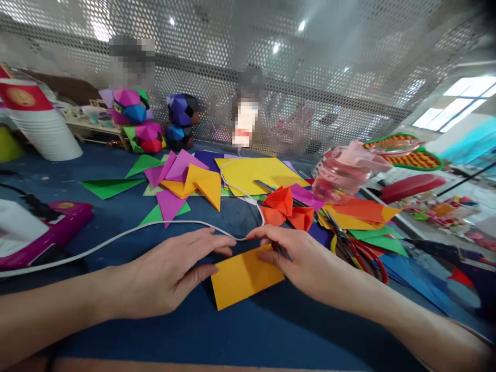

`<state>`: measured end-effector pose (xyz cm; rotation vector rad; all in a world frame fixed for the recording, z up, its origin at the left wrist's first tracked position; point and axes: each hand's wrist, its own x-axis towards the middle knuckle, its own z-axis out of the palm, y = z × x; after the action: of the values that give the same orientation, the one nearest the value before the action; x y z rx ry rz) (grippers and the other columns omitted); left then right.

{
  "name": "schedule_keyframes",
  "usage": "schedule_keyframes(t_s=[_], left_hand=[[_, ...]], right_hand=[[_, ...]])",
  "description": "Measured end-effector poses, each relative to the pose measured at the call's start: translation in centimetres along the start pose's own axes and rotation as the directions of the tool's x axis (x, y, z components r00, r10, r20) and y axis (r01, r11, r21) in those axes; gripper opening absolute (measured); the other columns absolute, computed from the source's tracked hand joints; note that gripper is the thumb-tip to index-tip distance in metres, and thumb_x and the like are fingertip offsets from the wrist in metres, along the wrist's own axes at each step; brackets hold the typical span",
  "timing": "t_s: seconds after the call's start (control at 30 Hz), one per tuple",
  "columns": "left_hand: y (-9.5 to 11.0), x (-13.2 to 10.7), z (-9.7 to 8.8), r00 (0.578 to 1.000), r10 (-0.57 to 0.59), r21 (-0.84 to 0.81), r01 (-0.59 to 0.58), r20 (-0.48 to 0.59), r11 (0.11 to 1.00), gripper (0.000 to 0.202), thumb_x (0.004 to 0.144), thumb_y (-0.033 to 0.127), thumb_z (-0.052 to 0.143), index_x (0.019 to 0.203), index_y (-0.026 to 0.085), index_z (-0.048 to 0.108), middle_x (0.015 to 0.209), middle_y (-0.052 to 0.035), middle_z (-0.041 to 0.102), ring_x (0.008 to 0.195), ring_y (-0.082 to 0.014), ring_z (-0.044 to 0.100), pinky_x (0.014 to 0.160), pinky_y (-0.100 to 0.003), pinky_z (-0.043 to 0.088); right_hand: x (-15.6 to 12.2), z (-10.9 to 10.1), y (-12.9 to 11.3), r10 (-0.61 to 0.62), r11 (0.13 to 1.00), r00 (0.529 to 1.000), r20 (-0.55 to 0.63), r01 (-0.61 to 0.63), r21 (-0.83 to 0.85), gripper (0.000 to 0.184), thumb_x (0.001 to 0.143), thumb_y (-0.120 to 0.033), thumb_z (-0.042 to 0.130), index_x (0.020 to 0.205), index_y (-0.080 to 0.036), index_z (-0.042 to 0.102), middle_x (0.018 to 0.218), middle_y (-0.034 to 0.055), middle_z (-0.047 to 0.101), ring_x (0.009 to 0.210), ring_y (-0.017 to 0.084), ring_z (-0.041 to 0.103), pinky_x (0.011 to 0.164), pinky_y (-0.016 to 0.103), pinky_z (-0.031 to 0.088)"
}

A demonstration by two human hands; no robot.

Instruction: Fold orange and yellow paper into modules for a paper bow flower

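Observation:
A folded orange-yellow paper (248, 279) lies at a slant on the blue table between my hands, with creases across it. My right hand (290, 253) has its thumb over the paper's upper right part and its fingers curled behind the far edge, gripping it. My left hand (174, 271) is at the left end, its fingers stretched out over the table and the thumb tip at the paper's upper left corner. A white cable (186, 222) runs just beyond my fingertips. Folded red-orange paper pieces (284, 206) sit right behind my right hand.
Purple, green and orange folded pieces (197, 178) lie beyond, near yellow sheets (267, 173). Scissors (349, 248) rest on coloured paper at right, before a pink bottle (341, 173). A purple power strip (70, 222) and stacked paper cups (46, 124) stand left. Perforated mesh (209, 57) closes the back.

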<state>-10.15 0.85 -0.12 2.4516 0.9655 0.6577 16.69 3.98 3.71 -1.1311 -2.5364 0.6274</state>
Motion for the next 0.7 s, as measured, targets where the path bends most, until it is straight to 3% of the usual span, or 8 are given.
schedule_keyframes(t_s=[0.07, 0.13, 0.2, 0.27, 0.4, 0.5, 0.6, 0.7], left_hand=[[0.2, 0.4, -0.2, 0.995, -0.072, -0.103, 0.064, -0.075, 0.993, 0.039, 0.101, 0.026, 0.046, 0.14, 0.03, 0.04, 0.138, -0.0047, 0.057, 0.129, -0.0213, 0.054, 0.11, -0.038, 0.044], [0.5, 0.8, -0.5, 0.979, -0.176, -0.305, 0.139, -0.098, 0.942, 0.037, 0.102, 0.033, 0.048, 0.138, 0.03, 0.042, 0.14, -0.006, 0.054, 0.129, -0.021, 0.053, 0.109, -0.036, 0.044], [1.0, 1.3, -0.8, 0.967, -0.253, -0.537, 0.201, -0.024, 0.819, 0.04, 0.1, 0.041, 0.052, 0.136, 0.028, 0.042, 0.143, -0.0074, 0.049, 0.132, -0.0219, 0.05, 0.11, -0.037, 0.042], [1.5, 1.9, -1.3, 0.958, -0.272, -0.666, 0.263, 0.093, 0.698, 0.045, 0.099, 0.048, 0.053, 0.136, 0.026, 0.041, 0.145, -0.0099, 0.047, 0.134, -0.0239, 0.048, 0.11, -0.041, 0.042], [2.4, 3.2, -2.1, 0.937, -0.222, -0.711, 0.349, 0.269, 0.61, 0.052, 0.098, 0.056, 0.048, 0.136, 0.022, 0.042, 0.134, -0.0139, 0.058, 0.12, -0.0272, 0.061, 0.099, -0.045, 0.051], [2.4, 3.9, -2.6, 0.924, -0.212, -0.711, 0.38, 0.318, 0.591, 0.054, 0.094, 0.051, 0.057, 0.137, 0.021, 0.043, 0.132, -0.0141, 0.06, 0.116, -0.027, 0.064, 0.098, -0.044, 0.051], [2.1, 4.2, -2.6, 0.921, -0.255, -0.691, 0.39, 0.295, 0.609, 0.062, 0.093, 0.046, 0.062, 0.144, 0.024, 0.034, 0.145, -0.0149, 0.049, 0.129, -0.0282, 0.054, 0.098, -0.042, 0.049], [1.8, 4.1, -1.6, 0.925, -0.276, -0.674, 0.379, 0.261, 0.634, 0.086, 0.082, 0.04, 0.075, 0.149, 0.026, 0.024, 0.155, -0.0159, 0.035, 0.135, -0.0303, 0.045, 0.104, -0.044, 0.043]], right_hand=[[0.1, 0.4, 0.0, -0.103, 0.995, 0.987, -0.121, 0.102, -0.007, 0.026, 0.095, -0.011, 0.05, 0.114, -0.021, 0.065, 0.105, 0.0071, 0.07, 0.094, 0.019, 0.067, 0.081, 0.031, 0.053], [0.2, 0.8, -0.2, -0.213, 0.977, 0.954, -0.209, 0.208, -0.049, 0.022, 0.096, -0.011, 0.047, 0.106, -0.019, 0.066, 0.095, 0.0071, 0.068, 0.085, 0.017, 0.065, 0.075, 0.029, 0.052], [0.3, 1.1, -0.5, -0.298, 0.955, 0.919, -0.26, 0.287, -0.078, 0.02, 0.097, -0.01, 0.046, 0.102, -0.018, 0.064, 0.094, 0.0073, 0.067, 0.084, 0.018, 0.064, 0.075, 0.029, 0.052], [0.5, 1.2, -0.9, -0.358, 0.934, 0.885, -0.296, 0.342, -0.107, 0.022, 0.096, -0.008, 0.044, 0.102, -0.018, 0.062, 0.098, 0.0082, 0.068, 0.089, 0.019, 0.065, 0.078, 0.031, 0.053], [1.0, 1.2, -1.3, -0.512, 0.857, 0.787, -0.343, 0.445, -0.258, 0.029, 0.092, 0.0, 0.038, 0.102, -0.017, 0.06, 0.098, 0.0096, 0.069, 0.093, 0.02, 0.065, 0.081, 0.033, 0.055], [1.2, 1.2, -1.1, -0.615, 0.78, 0.715, -0.333, 0.488, -0.391, 0.028, 0.092, 0.0, 0.037, 0.098, -0.015, 0.06, 0.095, 0.0107, 0.07, 0.095, 0.02, 0.066, 0.084, 0.034, 0.056], [1.1, 1.6, -0.6, -0.662, 0.732, 0.681, -0.314, 0.496, -0.468, 0.03, 0.09, 0.003, 0.036, 0.093, -0.015, 0.06, 0.095, 0.0121, 0.07, 0.1, 0.022, 0.066, 0.089, 0.037, 0.055], [1.1, 2.1, 0.1, -0.691, 0.697, 0.654, -0.308, 0.489, -0.525, 0.03, 0.087, 0.005, 0.037, 0.092, -0.014, 0.061, 0.097, 0.0132, 0.071, 0.098, 0.023, 0.067, 0.087, 0.037, 0.056]])
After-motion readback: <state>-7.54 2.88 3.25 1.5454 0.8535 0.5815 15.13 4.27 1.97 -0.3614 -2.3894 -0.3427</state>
